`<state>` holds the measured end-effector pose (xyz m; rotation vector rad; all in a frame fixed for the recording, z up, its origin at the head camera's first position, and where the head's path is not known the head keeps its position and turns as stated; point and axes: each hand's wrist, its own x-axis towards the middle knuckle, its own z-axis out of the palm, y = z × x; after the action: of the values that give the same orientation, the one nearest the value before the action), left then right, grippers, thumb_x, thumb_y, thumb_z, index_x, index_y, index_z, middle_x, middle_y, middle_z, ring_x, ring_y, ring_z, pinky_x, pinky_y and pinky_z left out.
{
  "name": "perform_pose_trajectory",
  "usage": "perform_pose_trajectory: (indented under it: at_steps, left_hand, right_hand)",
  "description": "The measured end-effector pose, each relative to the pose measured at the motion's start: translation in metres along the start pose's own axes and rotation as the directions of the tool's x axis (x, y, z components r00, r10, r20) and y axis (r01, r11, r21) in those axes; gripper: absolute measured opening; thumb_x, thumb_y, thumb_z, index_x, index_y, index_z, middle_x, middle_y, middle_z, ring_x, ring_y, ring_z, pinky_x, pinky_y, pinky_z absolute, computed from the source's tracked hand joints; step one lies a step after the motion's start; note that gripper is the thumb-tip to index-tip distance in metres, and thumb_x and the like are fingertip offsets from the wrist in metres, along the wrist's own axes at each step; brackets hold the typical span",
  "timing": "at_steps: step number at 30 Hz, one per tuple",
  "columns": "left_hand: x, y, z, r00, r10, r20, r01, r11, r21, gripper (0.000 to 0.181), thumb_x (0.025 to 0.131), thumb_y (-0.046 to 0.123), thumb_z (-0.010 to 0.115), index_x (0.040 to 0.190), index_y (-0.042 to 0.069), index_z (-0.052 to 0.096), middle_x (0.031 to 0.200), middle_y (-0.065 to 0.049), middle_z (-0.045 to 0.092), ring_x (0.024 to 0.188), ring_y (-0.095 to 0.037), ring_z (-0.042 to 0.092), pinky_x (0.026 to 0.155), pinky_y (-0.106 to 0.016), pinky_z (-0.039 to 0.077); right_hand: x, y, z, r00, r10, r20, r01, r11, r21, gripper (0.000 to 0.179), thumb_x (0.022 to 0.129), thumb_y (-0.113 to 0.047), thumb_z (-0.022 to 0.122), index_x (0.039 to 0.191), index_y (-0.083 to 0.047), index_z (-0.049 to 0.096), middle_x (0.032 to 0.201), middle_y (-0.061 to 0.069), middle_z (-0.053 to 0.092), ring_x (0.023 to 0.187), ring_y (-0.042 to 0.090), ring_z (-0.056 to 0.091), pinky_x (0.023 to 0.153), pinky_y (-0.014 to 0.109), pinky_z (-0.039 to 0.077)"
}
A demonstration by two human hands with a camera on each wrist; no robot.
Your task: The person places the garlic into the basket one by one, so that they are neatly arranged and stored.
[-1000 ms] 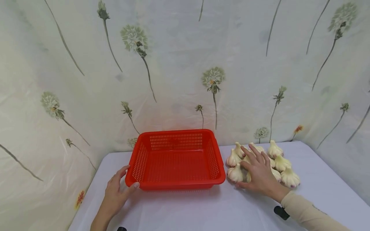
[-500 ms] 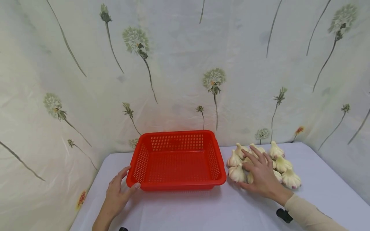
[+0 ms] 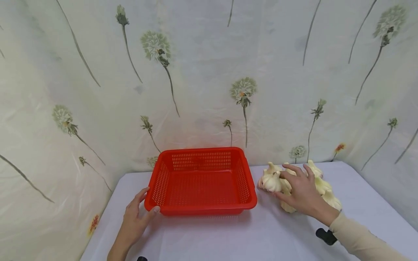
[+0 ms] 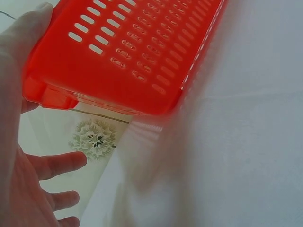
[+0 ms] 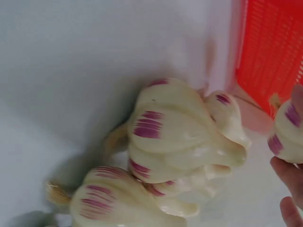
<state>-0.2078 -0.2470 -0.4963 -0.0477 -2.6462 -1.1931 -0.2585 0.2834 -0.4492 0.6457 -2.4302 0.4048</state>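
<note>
My right hand [image 3: 303, 190] pinches a garlic bulb [image 3: 271, 182] between thumb and fingers, lifted beside the basket's right end. In the right wrist view this garlic bulb [image 5: 288, 130] shows purple streaks at the right edge, fingertips against it. Under and behind that hand lie several more garlic bulbs [image 3: 322, 185], white with purple marks. My left hand [image 3: 134, 221] holds the near left corner of a red plastic basket [image 3: 209, 209], thumb on the front rim and forefinger at the left side. In the left wrist view its other fingers [image 4: 59, 164] stand spread, off the basket wall.
The basket stands on a white-covered table [image 3: 209, 239], near its back edge. Behind rises a pale curtain [image 3: 202, 72] printed with dandelions. Dark wrist devices [image 3: 326, 236] show beneath the forearms.
My right hand has taken hold of a garlic bulb and raised it from the pile, shifting slightly right. The left hand stays at the basket corner.
</note>
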Motion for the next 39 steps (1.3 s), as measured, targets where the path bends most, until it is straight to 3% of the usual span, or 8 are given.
perform_pose_trajectory:
  at_steps: [9,19,27,31,39]
  left_hand:
    - [0.002,0.000,0.001,1.000,0.026,-0.017,-0.026,1.000,-0.014,0.071,0.088,0.044,0.071,0.149,0.037,0.035,0.147,-0.012,0.049,0.136,-0.038,0.037,0.101,-0.072,0.030]
    - [0.003,-0.002,0.001,1.000,0.023,-0.017,-0.023,0.999,-0.027,0.071,0.088,0.045,0.071,0.148,0.039,0.035,0.147,-0.012,0.049,0.136,-0.036,0.037,0.100,-0.072,0.033]
    - [0.005,-0.006,0.004,0.998,0.053,-0.031,-0.054,0.998,-0.038,0.070,0.088,0.045,0.070,0.148,0.038,0.036,0.146,-0.010,0.050,0.134,-0.036,0.042,0.100,-0.072,0.034]
    - [0.004,-0.006,0.004,0.998,0.058,-0.036,-0.060,0.997,-0.039,0.070,0.088,0.045,0.071,0.148,0.037,0.036,0.145,-0.011,0.051,0.133,-0.037,0.043,0.100,-0.072,0.034]
    - [0.003,-0.006,0.004,0.997,0.057,-0.045,-0.059,0.998,-0.039,0.071,0.087,0.042,0.072,0.148,0.037,0.036,0.144,-0.011,0.052,0.132,-0.036,0.043,0.099,-0.071,0.036]
  right_hand:
    - [0.019,0.000,-0.006,1.000,-0.017,-0.018,0.018,0.997,0.077,0.059,0.066,-0.027,0.090,0.114,-0.006,0.065,0.107,0.008,0.068,0.112,0.032,0.047,0.097,0.066,0.022]
    - [0.050,-0.013,-0.008,0.990,0.097,0.102,-0.112,0.982,0.151,0.067,0.080,-0.046,0.080,0.132,-0.008,0.059,0.123,0.011,0.065,0.116,0.034,0.052,0.100,0.067,0.022]
    - [0.074,-0.029,-0.005,0.974,0.105,0.200,-0.142,0.973,0.184,0.061,0.078,-0.047,0.081,0.124,-0.011,0.066,0.115,0.003,0.070,0.103,0.024,0.062,0.085,0.051,0.052]
    - [0.086,-0.042,-0.003,0.971,0.097,0.216,-0.145,0.966,0.215,0.057,0.077,-0.046,0.081,0.122,-0.013,0.068,0.111,0.000,0.072,0.099,0.023,0.067,0.083,0.048,0.054]
    - [0.119,-0.061,0.006,0.984,0.068,0.165,-0.118,0.942,0.314,0.042,0.077,-0.037,0.082,0.113,-0.018,0.071,0.096,-0.007,0.073,0.084,0.013,0.069,0.069,0.032,0.050]
